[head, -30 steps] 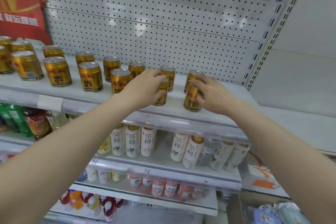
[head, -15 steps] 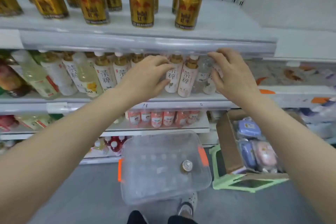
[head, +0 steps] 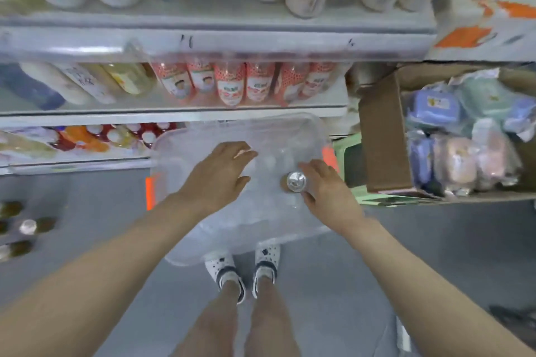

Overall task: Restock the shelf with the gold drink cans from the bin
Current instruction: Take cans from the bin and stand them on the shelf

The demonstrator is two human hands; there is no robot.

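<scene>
A clear plastic bin [head: 185, 252] with orange latches sits on the floor below me. One gold drink can [head: 295, 182] stands upright inside it, seen from above by its silver top. My right hand [head: 327, 191] hovers over the bin just right of that can, fingers spread beside it, not closed on it. Over the bin's middle, left of the can, my left hand [head: 220, 177] is open and holds nothing. The top shelf with the gold cans is out of view.
Shelves [head: 232, 40] with white and pink bottles run along the top. An open cardboard box [head: 383, 136] of packets rests on a green stool [head: 348, 159] to the right. Several cans [head: 27, 226] stand on the floor at far left. My feet [head: 243, 269] are just behind the bin.
Both hands let go of the cans on the top shelf and came down to the bin. The view tilted from the shelf to the floor.
</scene>
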